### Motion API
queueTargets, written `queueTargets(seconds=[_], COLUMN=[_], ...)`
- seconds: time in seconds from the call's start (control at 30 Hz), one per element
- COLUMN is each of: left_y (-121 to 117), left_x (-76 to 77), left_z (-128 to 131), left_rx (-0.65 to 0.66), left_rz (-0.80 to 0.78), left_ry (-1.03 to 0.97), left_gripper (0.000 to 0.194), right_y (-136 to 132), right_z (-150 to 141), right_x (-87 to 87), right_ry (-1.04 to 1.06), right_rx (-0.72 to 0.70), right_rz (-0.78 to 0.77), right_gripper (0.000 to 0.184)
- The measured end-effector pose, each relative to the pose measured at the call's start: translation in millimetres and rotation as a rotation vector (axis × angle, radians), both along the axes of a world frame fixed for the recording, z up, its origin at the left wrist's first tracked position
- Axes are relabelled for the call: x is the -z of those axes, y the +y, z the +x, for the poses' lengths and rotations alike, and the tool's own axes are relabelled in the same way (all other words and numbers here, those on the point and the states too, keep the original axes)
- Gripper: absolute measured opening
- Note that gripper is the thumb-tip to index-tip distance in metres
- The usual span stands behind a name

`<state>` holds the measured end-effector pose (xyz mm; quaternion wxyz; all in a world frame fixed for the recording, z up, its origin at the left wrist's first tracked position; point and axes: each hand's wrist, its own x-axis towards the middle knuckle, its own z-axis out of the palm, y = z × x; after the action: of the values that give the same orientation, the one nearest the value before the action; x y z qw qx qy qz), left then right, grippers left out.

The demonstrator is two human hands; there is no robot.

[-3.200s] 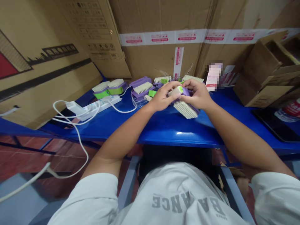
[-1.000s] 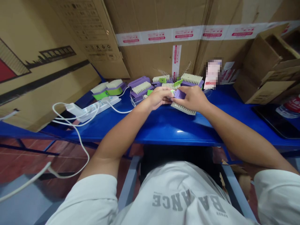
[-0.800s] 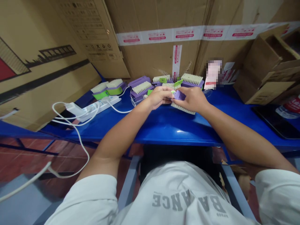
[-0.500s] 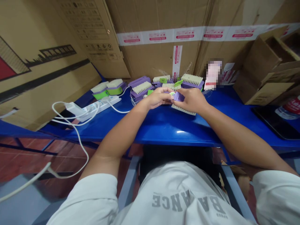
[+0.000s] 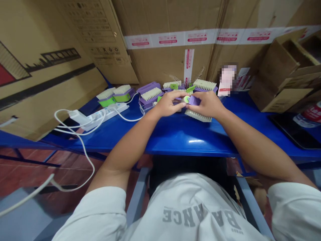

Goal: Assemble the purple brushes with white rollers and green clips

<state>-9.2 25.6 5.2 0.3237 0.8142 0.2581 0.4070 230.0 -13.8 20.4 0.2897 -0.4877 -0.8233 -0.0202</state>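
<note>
Over the middle of the blue table, my left hand (image 5: 170,103) pinches a small round white-and-green piece (image 5: 186,99) between thumb and fingers. My right hand (image 5: 210,103) grips a purple ribbed piece (image 5: 194,100), which meets the round piece end to end. What exactly these two pieces are is too small to tell. Just below my right hand lies a brush head (image 5: 198,116) with cream bristles, partly covered. Behind both hands, several purple and green scrub brushes (image 5: 205,85) rest with bristles up; another purple brush (image 5: 150,92) is left of my left hand.
Two green-sided brushes (image 5: 106,97) lie farther left, beside a white power strip (image 5: 105,115) with looping white cables. Cardboard (image 5: 160,20) walls the back. At the right stand a small open carton (image 5: 278,73), a black phone-like slab (image 5: 296,132) and a bottle (image 5: 309,115).
The round piece has turned so its green-and-white end faces up more. My left thumb has shifted under it, and my right hand has moved slightly right, its fingers now around the purple piece's sides.
</note>
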Motion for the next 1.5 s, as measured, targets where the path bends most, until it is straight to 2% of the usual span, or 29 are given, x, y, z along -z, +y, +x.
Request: queueTargets(seconds=[0.17,0.57,0.87,1.0,1.33,1.5], left_y=[-1.3,-6.3,-8.0,-8.8,-6.6,-8.6], left_x=[-3.3,-8.7,-3.9,-4.6,-0.4,-3.0], left_z=[-1.6,0.1,3.6,4.3,4.1,2.8], left_rx=[-0.030,-0.064,-0.081,-0.078,-0.079,-0.109], left_rz=[0.048,0.085,0.118,0.082,0.122,0.128], left_ry=[0.084,0.118,0.094,0.085,0.065,0.107], left_gripper=[0.033,0.031,0.033,0.031,0.031,0.030], right_y=[2.0,-0.2,-0.4,-0.5,2.1,0.6], right_z=[3.2,3.5,2.1,2.4,3.1,3.7], right_x=[1.1,-1.5,-0.6,-1.3,0.3,1.5], right_ry=[-0.002,-0.004,-0.019,-0.029,-0.024,-0.050], right_rx=[-0.041,-0.081,-0.070,-0.066,-0.072,-0.048], right_rz=[0.003,-0.024,-0.022,-0.028,-0.017,0.002], right_gripper=[0.051,0.047,0.044,0.046,0.048,0.053])
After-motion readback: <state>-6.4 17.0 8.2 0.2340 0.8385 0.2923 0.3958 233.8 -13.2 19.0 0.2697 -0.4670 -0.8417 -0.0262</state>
